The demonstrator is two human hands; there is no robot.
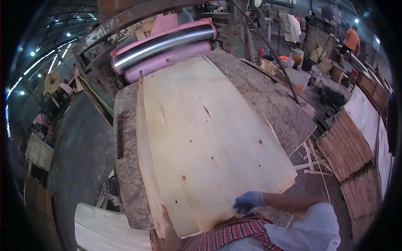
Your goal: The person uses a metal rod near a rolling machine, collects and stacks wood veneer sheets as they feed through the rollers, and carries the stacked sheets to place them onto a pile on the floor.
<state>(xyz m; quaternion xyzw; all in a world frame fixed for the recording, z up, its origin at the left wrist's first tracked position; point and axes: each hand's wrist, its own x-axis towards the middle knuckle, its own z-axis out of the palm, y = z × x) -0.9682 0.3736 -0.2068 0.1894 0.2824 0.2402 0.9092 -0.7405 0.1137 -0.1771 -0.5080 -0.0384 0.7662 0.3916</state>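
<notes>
In the head view, a broad pale wood sheet (226, 138) lies flat on the worn desk (276, 115) in front of me, its far end near the pink roller (171, 62) and the metal roller (167, 47), its near edge close to my front. More thin layers (144, 163) show along its left side; I cannot tell how many lie beneath. My left hand (166, 219), bare, stands upright at the near left corner, by the edge; its fingers are partly hidden, so I cannot tell whether it grips. My right hand (248, 203), in a blue glove (253, 198), is over the near right part, fingers curled inward; it is blurred, and I cannot tell whether it touches or holds anything. I judge a single sheet light for its breadth, springy, rather floppy, and smooth enough to slide. It is probably brittle along the grain: a dark split (207, 111) shows toward the far end, and the knots (183, 177) look like weak spots. I would take it by both near corners, with a broad, gentle hold clear of those knots.
</notes>
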